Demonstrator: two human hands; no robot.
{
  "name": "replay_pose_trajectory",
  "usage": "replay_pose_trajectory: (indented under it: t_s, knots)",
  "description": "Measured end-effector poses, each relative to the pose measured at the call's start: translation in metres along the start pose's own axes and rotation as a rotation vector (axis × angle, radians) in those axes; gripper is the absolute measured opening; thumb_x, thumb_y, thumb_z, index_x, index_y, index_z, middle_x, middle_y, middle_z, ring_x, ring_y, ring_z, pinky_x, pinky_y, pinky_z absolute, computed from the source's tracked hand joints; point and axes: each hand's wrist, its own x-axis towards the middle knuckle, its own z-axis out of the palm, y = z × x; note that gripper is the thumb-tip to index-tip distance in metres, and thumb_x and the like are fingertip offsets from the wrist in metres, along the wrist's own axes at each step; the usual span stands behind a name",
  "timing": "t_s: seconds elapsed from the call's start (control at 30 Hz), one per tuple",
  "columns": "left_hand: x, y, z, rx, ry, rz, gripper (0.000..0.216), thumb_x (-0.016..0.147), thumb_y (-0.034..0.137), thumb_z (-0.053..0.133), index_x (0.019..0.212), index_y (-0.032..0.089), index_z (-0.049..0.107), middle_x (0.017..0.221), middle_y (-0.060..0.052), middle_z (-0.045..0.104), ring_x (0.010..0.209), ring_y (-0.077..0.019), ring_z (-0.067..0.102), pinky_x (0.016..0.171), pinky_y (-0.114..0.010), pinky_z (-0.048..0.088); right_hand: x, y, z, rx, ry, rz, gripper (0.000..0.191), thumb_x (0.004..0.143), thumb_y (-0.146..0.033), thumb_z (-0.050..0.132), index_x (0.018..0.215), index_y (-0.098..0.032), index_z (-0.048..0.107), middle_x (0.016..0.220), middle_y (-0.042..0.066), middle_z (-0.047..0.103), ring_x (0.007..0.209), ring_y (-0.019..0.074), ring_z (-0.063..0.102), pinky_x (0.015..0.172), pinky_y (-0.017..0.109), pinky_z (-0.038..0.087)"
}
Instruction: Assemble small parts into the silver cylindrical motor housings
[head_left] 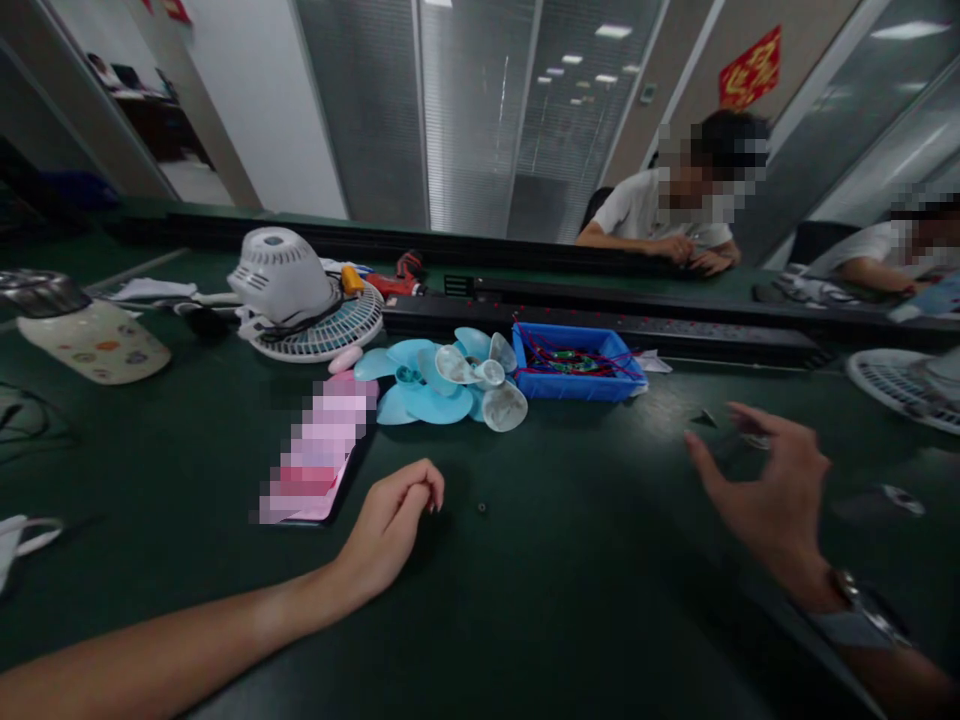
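Note:
My left hand (397, 520) rests on the dark green table with its fingers curled in. Whatever those fingers may hold is hidden. A small dark nut-like ring (482, 508) lies just to its right, and a pink-screened phone (322, 450) lies to its left. My right hand (776, 490) is raised above the table at the right, thumb and fingers apart, with nothing seen between them. Beyond its fingertips is a small dark pointed piece (703, 418). A shiny round item (755, 440) is partly covered by the hand. To its right lies a blurred dark cylinder (877, 505).
Blue fan blades (431, 400) and a clear fan blade (504, 405) lie beside a blue bin (581, 388) of wired circuit boards. A fan head (277, 270), red power tool (401, 280) and flowered bottle (90, 335) stand left. Two people sit across the black rail (675, 335).

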Motion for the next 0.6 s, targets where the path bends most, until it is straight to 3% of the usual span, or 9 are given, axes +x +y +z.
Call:
replay_pose_trajectory:
  t_s: [0.07, 0.17, 0.23, 0.4, 0.6]
  knots:
    - [-0.001, 0.000, -0.001, 0.005, -0.004, 0.002, 0.025, 0.086, 0.019, 0.034, 0.066, 0.019, 0.050, 0.064, 0.002, 0.047, 0.061, -0.0150, 0.047, 0.057, -0.025, 0.034, 0.001, -0.054, 0.000, 0.237, -0.312, -0.260, 0.036, 0.088, -0.039, 0.058, 0.122, -0.026, 0.057, 0.097, 0.008, 0.065, 0.089, 0.0259, 0.063, 0.084, 0.044, 0.047]
    - [-0.002, 0.001, -0.002, 0.024, 0.001, -0.001, 0.025, 0.086, 0.022, 0.034, 0.066, 0.019, 0.048, 0.063, 0.001, 0.046, 0.060, -0.0154, 0.046, 0.056, -0.026, 0.034, -0.002, -0.117, 0.014, 0.505, -0.846, -0.338, 0.044, 0.086, -0.044, 0.063, 0.127, -0.026, 0.057, 0.086, 0.000, 0.066, 0.072, 0.0146, 0.061, 0.068, 0.029, 0.047]
    - [-0.002, 0.003, -0.003, 0.035, -0.005, -0.003, 0.026, 0.086, 0.023, 0.033, 0.065, 0.020, 0.047, 0.063, 0.001, 0.046, 0.060, -0.0156, 0.046, 0.056, -0.026, 0.034, -0.005, -0.139, 0.028, 0.584, -1.011, -0.305, 0.050, 0.082, -0.050, 0.067, 0.127, -0.028, 0.059, 0.081, -0.003, 0.065, 0.065, 0.0114, 0.057, 0.061, 0.025, 0.042]
    - [0.000, 0.007, -0.003, 0.033, -0.042, 0.016, 0.026, 0.086, 0.023, 0.033, 0.065, 0.020, 0.047, 0.063, 0.001, 0.047, 0.060, -0.0158, 0.047, 0.056, -0.026, 0.035, -0.013, -0.150, 0.052, 0.637, -0.966, -0.238, 0.034, 0.084, -0.050, 0.065, 0.112, -0.030, 0.070, 0.073, -0.003, 0.060, 0.064, 0.0102, 0.052, 0.059, 0.024, 0.036]
    - [0.001, 0.007, -0.001, 0.062, -0.039, 0.019, 0.027, 0.087, 0.022, 0.033, 0.064, 0.020, 0.048, 0.062, 0.001, 0.047, 0.059, -0.0155, 0.047, 0.056, -0.025, 0.035, -0.014, -0.147, 0.048, 0.664, -0.898, -0.265, 0.021, 0.088, -0.044, 0.063, 0.101, -0.031, 0.074, 0.073, -0.003, 0.062, 0.065, 0.0105, 0.054, 0.062, 0.025, 0.037]
